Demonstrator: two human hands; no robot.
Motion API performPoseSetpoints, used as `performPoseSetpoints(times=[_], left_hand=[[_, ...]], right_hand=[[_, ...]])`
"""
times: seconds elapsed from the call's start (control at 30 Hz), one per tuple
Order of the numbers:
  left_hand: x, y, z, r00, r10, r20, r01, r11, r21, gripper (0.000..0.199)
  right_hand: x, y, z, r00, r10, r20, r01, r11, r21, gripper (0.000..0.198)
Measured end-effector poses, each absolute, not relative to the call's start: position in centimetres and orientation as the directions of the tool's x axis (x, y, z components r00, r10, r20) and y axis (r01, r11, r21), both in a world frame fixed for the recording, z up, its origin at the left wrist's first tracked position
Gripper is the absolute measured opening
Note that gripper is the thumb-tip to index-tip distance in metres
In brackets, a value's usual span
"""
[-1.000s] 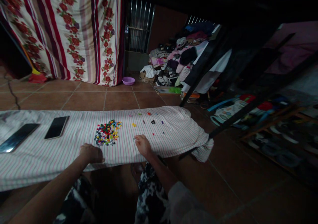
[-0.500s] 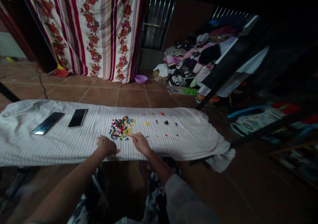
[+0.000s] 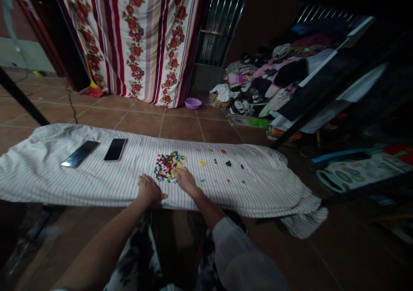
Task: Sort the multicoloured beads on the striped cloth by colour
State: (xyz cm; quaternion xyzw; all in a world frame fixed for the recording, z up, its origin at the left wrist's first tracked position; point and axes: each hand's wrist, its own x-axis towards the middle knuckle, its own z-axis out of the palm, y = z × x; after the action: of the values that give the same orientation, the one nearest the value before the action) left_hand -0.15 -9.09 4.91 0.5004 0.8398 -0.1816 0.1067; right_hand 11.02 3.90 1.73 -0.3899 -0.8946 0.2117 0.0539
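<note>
We rest the left hand (image 3: 149,189), half-open with no visible hold, on the striped cloth (image 3: 106,181), probably for support, and keep the right hand (image 3: 186,180) at the multicoloured bead pile's (image 3: 167,165) right edge, fingertips narrowed, apparently to suit small pieces, any grip indiscernible.

Small many-coloured pieces (image 3: 168,165) of plastic look, white striped cloth (image 3: 106,183), matt and wrinkled, two dark rectangular phones (image 3: 115,150) with smooth glossy faces, round purple basin (image 3: 192,104) of smooth plastic, red-flowered curtain (image 3: 149,41) of matt fabric, upright bars (image 3: 219,24) of shiny metal
</note>
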Motion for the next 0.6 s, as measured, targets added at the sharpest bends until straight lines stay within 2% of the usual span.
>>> performPoseSetpoints(times=[0.17, 0.43, 0.6], left_hand=[[0.1, -9.2, 4.9, -0.508, 0.781, -0.362, 0.861, 0.473, -0.188, 0.107], [-0.1, -9.2, 3.9, -0.51, 0.79, -0.341, 0.86, 0.48, -0.175, 0.109], [0.0, -9.1, 4.2, -0.511, 0.78, -0.361, 0.859, 0.474, -0.194, 0.108]], right_hand=[[9.3, 3.6, 1.5, -0.736, 0.675, -0.054, 0.621, 0.642, -0.45, 0.03], [7.9, 4.3, 2.5, -0.708, 0.692, -0.139, 0.685, 0.625, -0.374, 0.034], [7.0, 4.4, 3.4, -0.722, 0.665, -0.189, 0.686, 0.656, -0.314, 0.031]])
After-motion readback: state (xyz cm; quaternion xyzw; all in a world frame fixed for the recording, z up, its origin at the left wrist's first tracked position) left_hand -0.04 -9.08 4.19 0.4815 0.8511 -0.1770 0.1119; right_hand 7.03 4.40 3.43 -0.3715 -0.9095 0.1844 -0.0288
